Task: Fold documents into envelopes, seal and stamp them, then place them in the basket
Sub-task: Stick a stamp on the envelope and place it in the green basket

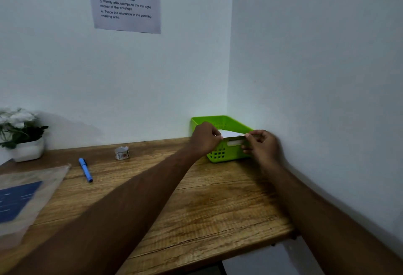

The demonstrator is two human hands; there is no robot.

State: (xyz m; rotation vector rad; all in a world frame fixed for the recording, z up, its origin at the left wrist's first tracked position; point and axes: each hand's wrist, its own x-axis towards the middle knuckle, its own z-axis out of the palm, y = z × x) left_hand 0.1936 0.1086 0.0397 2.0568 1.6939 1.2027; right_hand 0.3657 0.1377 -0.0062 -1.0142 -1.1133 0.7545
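Head view: a light, easily bent envelope (229,133) is pinched at opposite ends by the left hand (204,138) and right hand (261,145) over the basket (220,120)

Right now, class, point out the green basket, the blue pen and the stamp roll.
green basket (231,154), head view, front lattice wall.
blue pen (85,170), head view, mid barrel.
stamp roll (122,153), head view, outer side.

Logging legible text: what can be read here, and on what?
White paper wall sheet:
"1 Fold documents and insert into envelopes"
"2 Seal the envelope flap"
"3 Firmly affix stamps to the top right corner of the envelope"
"4 Place the envelope in the pending mailing area"
Its top lines: blurred, cut off.
Blue card, stamp roll: unreadable.
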